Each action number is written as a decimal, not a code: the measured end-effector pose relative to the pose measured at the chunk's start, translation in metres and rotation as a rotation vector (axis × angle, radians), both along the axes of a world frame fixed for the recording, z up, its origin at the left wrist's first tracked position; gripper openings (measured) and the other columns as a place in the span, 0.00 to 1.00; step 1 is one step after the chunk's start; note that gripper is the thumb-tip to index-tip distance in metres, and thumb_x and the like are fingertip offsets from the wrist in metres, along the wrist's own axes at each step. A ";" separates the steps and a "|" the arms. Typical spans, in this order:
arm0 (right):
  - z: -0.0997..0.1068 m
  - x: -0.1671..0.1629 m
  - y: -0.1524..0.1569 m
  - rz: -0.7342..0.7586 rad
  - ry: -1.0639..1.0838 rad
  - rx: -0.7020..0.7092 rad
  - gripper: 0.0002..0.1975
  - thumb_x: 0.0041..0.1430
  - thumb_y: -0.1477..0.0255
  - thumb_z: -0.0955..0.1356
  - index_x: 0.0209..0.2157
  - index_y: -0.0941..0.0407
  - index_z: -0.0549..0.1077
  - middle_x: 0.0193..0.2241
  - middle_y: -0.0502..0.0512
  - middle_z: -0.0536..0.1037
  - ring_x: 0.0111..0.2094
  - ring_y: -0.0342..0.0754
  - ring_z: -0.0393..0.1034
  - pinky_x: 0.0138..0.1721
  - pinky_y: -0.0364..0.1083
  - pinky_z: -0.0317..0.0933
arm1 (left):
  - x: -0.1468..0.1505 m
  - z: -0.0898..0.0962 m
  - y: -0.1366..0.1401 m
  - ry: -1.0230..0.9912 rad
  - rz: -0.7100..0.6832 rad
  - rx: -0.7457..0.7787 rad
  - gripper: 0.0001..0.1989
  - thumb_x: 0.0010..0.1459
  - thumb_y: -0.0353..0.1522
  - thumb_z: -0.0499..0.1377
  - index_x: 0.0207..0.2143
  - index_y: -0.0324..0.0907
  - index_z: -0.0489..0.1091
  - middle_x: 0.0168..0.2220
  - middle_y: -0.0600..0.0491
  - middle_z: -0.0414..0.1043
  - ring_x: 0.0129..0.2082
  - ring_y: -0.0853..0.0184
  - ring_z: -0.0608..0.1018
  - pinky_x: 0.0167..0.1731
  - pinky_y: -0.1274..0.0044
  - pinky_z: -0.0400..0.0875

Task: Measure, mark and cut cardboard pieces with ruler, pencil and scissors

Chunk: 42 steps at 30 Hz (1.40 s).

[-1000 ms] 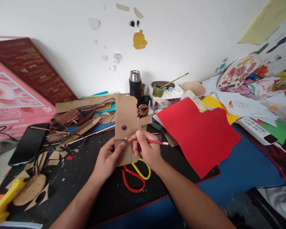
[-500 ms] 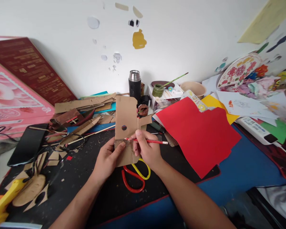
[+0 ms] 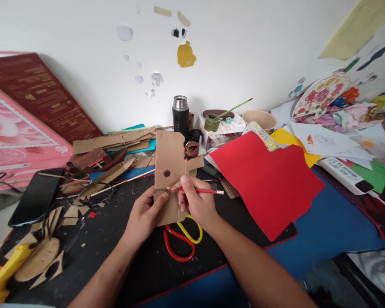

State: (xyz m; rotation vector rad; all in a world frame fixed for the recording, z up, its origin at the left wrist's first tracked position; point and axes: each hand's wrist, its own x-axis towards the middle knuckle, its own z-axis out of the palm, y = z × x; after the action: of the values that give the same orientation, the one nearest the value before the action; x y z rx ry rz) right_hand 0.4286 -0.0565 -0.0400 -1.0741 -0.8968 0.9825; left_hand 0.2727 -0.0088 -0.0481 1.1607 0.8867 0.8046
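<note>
A folded piece of brown cardboard (image 3: 169, 149) with a small round hole is held up over the black mat. My left hand (image 3: 147, 208) grips its lower left edge, thumb pressed on the front near the crease. In my right hand (image 3: 197, 201) is a red pencil (image 3: 208, 191), pinched between thumb and fingers, its tip by the crease close to my left thumb. The right fingers also lie against the cardboard's right side. Just below, scissors with red and yellow handles (image 3: 179, 250) rest on the mat, their blades hidden under the cardboard.
Red paper (image 3: 268, 184) lies to the right. Cardboard scraps (image 3: 72, 213), a black phone (image 3: 35, 196) and a yellow glue gun (image 3: 9, 269) are at the left. A black flask (image 3: 180, 119), a green paint jar (image 3: 212, 123) and a bowl (image 3: 259, 119) stand along the wall.
The pencil has shifted very slightly left along the crease with my right hand. My left hand keeps its hold on the cardboard. The whole view has moved a little.
</note>
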 end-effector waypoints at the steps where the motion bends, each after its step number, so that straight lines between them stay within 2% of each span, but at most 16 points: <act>1: 0.000 0.000 0.000 -0.001 0.006 0.001 0.31 0.68 0.42 0.67 0.32 0.57 0.80 0.17 0.45 0.70 0.13 0.38 0.62 0.15 0.39 0.55 | 0.000 0.000 0.000 0.001 -0.006 0.000 0.24 0.55 0.48 0.73 0.46 0.42 0.80 0.43 0.46 0.85 0.40 0.54 0.84 0.41 0.69 0.78; 9: -0.002 0.000 0.000 -0.007 0.013 0.006 0.30 0.69 0.44 0.67 0.32 0.57 0.80 0.18 0.45 0.70 0.13 0.38 0.63 0.14 0.38 0.55 | -0.002 -0.006 0.001 0.006 -0.020 0.022 0.22 0.58 0.47 0.72 0.48 0.42 0.80 0.44 0.46 0.85 0.42 0.54 0.84 0.43 0.69 0.77; 15: -0.003 0.000 0.001 -0.010 -0.004 0.009 0.29 0.70 0.45 0.67 0.32 0.57 0.79 0.18 0.45 0.70 0.13 0.38 0.63 0.15 0.38 0.55 | -0.001 -0.002 0.001 0.015 -0.008 0.027 0.23 0.56 0.48 0.72 0.47 0.41 0.80 0.43 0.46 0.85 0.39 0.55 0.84 0.40 0.70 0.77; 22: -0.001 0.000 0.001 0.000 -0.024 -0.022 0.30 0.69 0.44 0.67 0.32 0.57 0.78 0.17 0.44 0.69 0.12 0.38 0.62 0.14 0.39 0.55 | -0.002 -0.003 0.001 0.013 -0.015 0.010 0.23 0.56 0.48 0.72 0.47 0.42 0.81 0.42 0.46 0.85 0.40 0.54 0.84 0.40 0.70 0.77; 30: 0.000 -0.001 -0.001 -0.007 0.003 0.023 0.29 0.70 0.45 0.67 0.32 0.57 0.80 0.17 0.45 0.69 0.13 0.38 0.63 0.15 0.38 0.55 | -0.003 -0.004 0.001 0.015 -0.004 0.016 0.23 0.57 0.47 0.72 0.47 0.42 0.80 0.43 0.46 0.85 0.40 0.55 0.84 0.40 0.70 0.77; 42: 0.001 -0.001 0.000 0.000 0.008 0.014 0.30 0.69 0.44 0.68 0.32 0.57 0.80 0.17 0.45 0.70 0.13 0.38 0.63 0.15 0.39 0.55 | -0.002 -0.003 0.001 0.019 -0.007 0.029 0.23 0.57 0.48 0.72 0.47 0.41 0.80 0.44 0.46 0.85 0.39 0.56 0.84 0.41 0.70 0.77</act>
State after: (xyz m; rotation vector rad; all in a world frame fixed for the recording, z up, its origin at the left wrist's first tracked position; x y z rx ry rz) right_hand 0.4281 -0.0563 -0.0394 -1.0574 -0.8966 0.9784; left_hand 0.2707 -0.0083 -0.0513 1.1977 0.8893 0.8044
